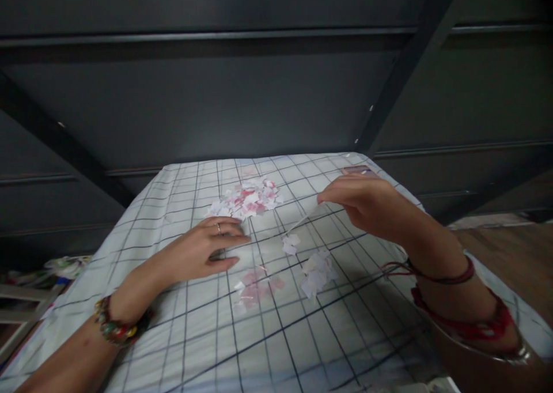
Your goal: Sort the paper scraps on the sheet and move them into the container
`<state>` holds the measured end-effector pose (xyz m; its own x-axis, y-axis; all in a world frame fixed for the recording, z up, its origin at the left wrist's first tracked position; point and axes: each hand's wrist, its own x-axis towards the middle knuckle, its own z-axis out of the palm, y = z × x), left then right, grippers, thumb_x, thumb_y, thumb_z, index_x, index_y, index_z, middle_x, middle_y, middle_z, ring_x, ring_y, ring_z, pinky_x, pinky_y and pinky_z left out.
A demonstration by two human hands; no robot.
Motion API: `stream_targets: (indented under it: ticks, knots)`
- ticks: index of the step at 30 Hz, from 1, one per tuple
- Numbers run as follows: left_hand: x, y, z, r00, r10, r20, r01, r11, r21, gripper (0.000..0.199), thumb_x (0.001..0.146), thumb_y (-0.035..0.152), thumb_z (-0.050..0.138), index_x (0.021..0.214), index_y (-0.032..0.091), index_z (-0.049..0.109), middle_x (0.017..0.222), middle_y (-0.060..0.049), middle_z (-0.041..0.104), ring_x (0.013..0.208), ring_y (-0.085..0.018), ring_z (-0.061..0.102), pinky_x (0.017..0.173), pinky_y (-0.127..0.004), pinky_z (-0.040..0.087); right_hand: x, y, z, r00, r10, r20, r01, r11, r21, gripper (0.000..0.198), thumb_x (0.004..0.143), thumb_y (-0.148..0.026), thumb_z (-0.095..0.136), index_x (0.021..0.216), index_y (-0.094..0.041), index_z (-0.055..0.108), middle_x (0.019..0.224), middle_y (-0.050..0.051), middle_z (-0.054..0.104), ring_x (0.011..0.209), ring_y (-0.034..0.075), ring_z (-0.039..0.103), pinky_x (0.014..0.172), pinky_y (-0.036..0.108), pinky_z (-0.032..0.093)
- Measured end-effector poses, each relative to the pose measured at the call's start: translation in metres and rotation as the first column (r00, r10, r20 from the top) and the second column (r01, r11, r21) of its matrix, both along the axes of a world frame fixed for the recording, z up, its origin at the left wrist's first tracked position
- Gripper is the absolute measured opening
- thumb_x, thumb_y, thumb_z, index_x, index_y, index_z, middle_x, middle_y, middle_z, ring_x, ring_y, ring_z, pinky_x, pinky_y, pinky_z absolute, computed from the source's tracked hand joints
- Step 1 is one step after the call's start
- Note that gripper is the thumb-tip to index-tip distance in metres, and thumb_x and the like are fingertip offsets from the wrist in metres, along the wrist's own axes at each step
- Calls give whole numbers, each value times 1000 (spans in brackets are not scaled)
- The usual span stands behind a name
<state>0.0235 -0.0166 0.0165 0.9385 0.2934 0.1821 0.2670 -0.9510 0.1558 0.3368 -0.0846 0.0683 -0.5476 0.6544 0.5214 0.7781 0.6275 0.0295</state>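
Note:
My left hand (206,250) rests on the checked cloth with its fingers apart, holding nothing. Its fingertips lie near a large pile of torn white and pink paper scraps (248,198). My right hand (356,200) is raised over the cloth, fingers pinched on a thin pale stick (302,219). The stick slants down to the left, its tip close to a few white paper scraps (291,243); blur hides whether they touch. Nearer to me are a small pink paper heap (258,288) and a small white paper heap (318,273).
A white cloth with dark grid lines (207,347) covers the table. A flat phone-like object (356,169) lies at the back right, partly behind my right hand. Dark panels (242,99) rise behind the table. On the left stands a pale slatted frame (26,312).

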Motion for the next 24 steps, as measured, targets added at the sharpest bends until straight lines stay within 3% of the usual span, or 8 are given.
stream_targets:
  ticks: [9,18,24]
  knots:
    - [2,1,0,999,9,32,-10,1000,22,28,88,31,52,113,22,59,111,-5,62,110,-20,52,95,-37,44,1,-5,3,1000,-8,-22,7,998,-61,39,71,3,36,82,-22,64,75,0,67,75,15,62,72,30,47]
    - [6,-3,0,997,2,72,-5,1000,30,27,89,33,51,112,22,60,110,-5,63,109,-20,54,94,-36,44,-3,-2,3,1000,-27,-15,28,995,92,37,74,2,35,81,-20,63,75,0,67,74,14,62,70,27,47]
    - [14,-11,4,990,-56,131,49,998,50,25,90,31,48,109,21,62,106,-5,65,106,-19,56,93,-34,46,11,-22,35,996,-87,-16,89,984,154,24,84,-10,42,86,-21,64,80,0,69,79,13,63,71,25,48]
